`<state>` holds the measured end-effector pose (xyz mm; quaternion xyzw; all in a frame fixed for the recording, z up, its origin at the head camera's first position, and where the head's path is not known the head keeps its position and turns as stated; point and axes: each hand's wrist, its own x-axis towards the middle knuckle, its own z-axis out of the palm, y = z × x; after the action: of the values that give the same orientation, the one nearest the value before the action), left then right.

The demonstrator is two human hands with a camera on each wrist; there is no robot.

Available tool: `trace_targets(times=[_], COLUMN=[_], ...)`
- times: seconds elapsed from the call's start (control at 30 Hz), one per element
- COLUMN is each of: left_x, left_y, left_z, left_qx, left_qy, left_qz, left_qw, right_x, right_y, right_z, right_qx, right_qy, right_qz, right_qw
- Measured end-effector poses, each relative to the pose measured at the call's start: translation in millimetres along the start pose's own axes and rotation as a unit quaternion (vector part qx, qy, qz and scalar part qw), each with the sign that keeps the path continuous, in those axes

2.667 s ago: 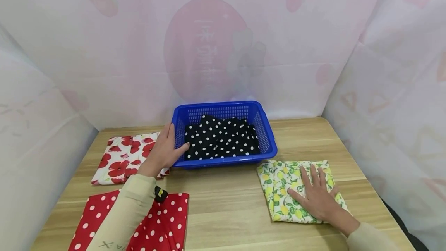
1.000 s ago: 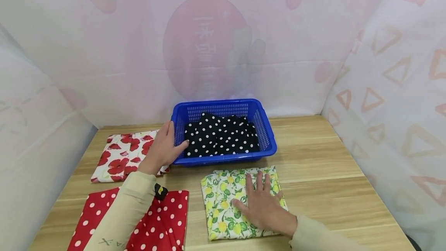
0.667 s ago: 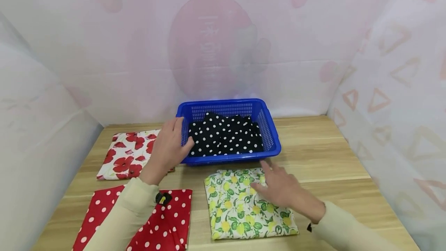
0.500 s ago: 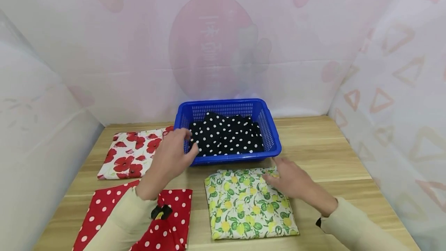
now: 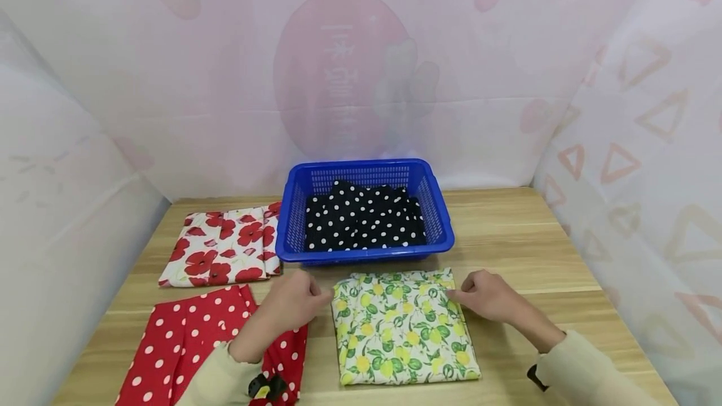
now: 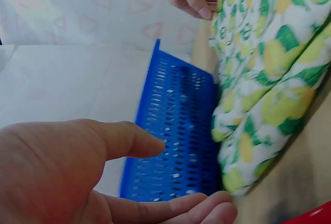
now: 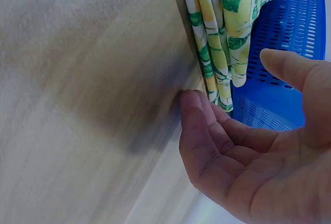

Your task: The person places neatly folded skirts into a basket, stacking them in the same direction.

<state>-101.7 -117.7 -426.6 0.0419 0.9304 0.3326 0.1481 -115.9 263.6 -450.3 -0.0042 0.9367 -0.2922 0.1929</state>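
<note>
A folded cloth with a lemon print (image 5: pixel 403 331) lies flat on the wooden table, layered edges facing the right hand in the right wrist view. At its far left corner is my left hand (image 5: pixel 290 302), thumb and fingers parted in the left wrist view (image 6: pixel 129 172) with nothing between them. My right hand (image 5: pixel 491 296) is by the far right corner; the right wrist view has its bent fingers (image 7: pixel 199 115) close under the cloth's edge and the thumb apart above. Whether those fingertips touch the cloth I cannot tell. Neither hand grips it.
Behind the lemon cloth stands a blue plastic basket (image 5: pixel 366 255) holding black polka-dot fabric (image 5: pixel 361 221). To the left lie a folded poppy-print cloth (image 5: pixel 220 246) and a red polka-dot cloth (image 5: pixel 186 331), partly under the left forearm. Printed curtains (image 5: pixel 479 80) enclose the table (image 5: pixel 564 306).
The right hand slid the lemon cloth leftward to before the basket, then lifted off to its right corner. The left hand left the basket's rim and came down to the cloth's left corner.
</note>
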Motion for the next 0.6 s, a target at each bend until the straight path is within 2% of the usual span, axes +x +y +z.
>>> trace_targets(times=[0.13,0.27,0.4,0.6], left_x=[1.2,2.1,5.8,10.9], left_y=[-7.7,-11.9,-15.1,-18.6], left_z=[16.2,25.3,30.4,39.1], left_qx=[-0.023,-0.055,-0.104,-0.180], left_qy=[-0.047,-0.074,-0.085,-0.092], left_qz=[-0.009,-0.019,-0.025,-0.036], left_qw=[0.9986,0.9956,0.9907,0.9787], right_x=[-0.1,2.4,5.1,5.8], right_y=[1.7,1.8,3.7,3.0], right_z=[4.5,9.6,13.3,18.1], right_qx=[0.030,0.052,0.081,0.139], right_qy=[-0.002,-0.010,-0.015,-0.027], right_qz=[0.004,0.012,0.022,0.042], right_qw=[0.9995,0.9985,0.9964,0.9890])
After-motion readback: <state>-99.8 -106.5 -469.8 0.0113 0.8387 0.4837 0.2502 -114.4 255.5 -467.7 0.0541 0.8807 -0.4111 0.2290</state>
